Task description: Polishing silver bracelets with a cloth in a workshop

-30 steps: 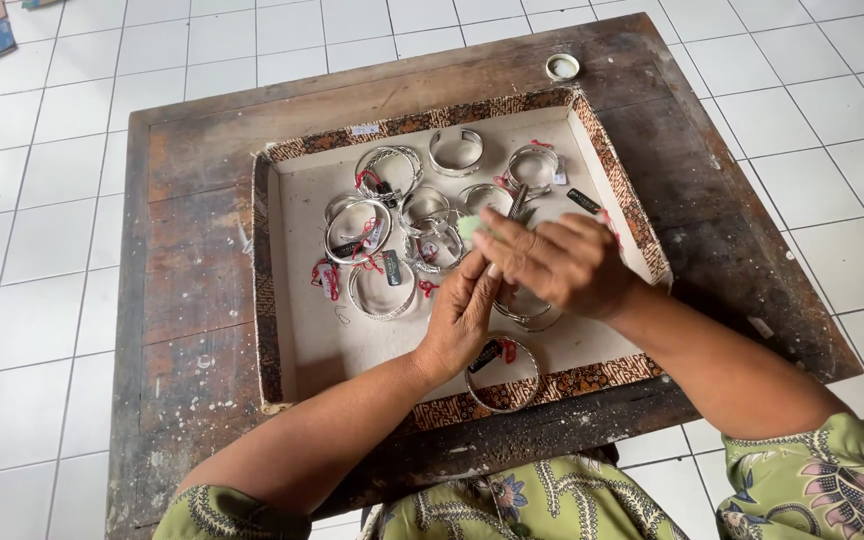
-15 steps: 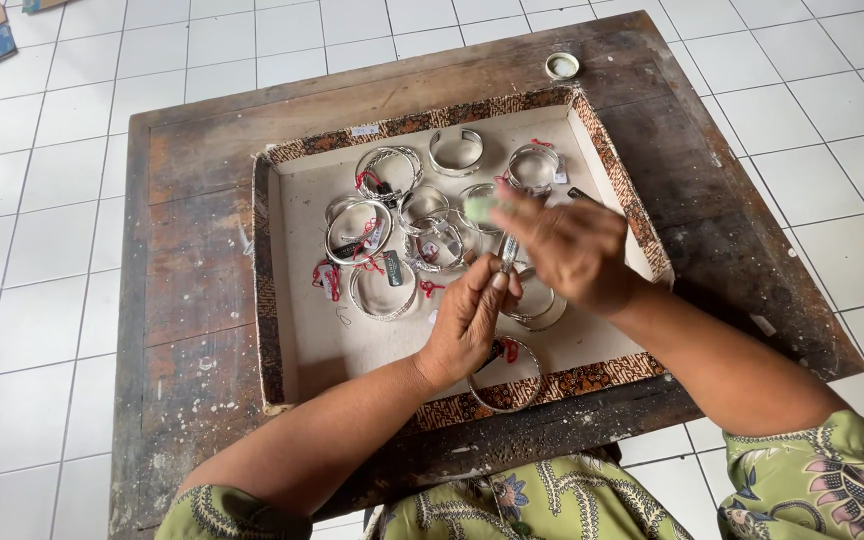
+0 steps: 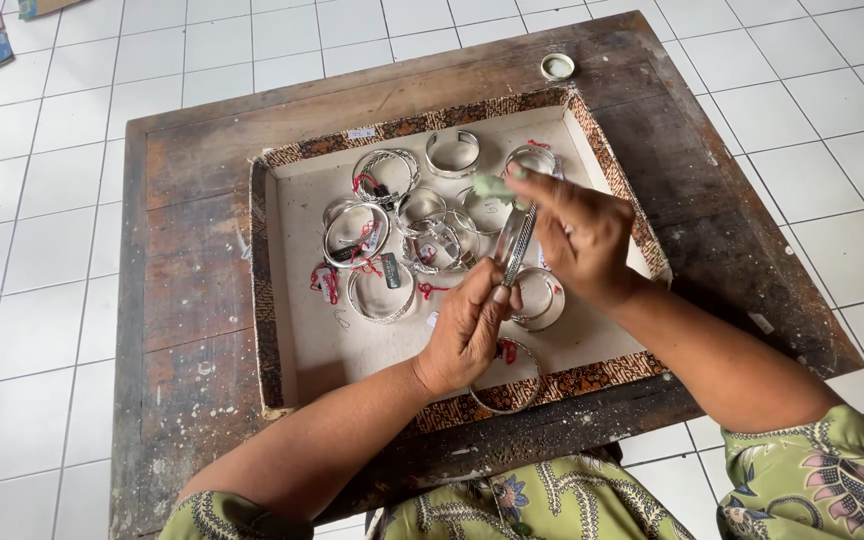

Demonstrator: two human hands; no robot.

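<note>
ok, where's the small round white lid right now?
In the head view, the small round white lid sits on the dark wooden table near its far right corner, just outside the patterned-rim tray and apart from both hands.

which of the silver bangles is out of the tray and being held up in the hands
The ridged silver bangle held edge-on between the left hand and right hand; all the others lie flat in the tray.

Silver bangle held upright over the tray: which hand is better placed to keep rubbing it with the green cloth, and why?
Right. The right hand pinches the green cloth at the bangle's top, while the left hand grips its lower end, steadying it.
</note>
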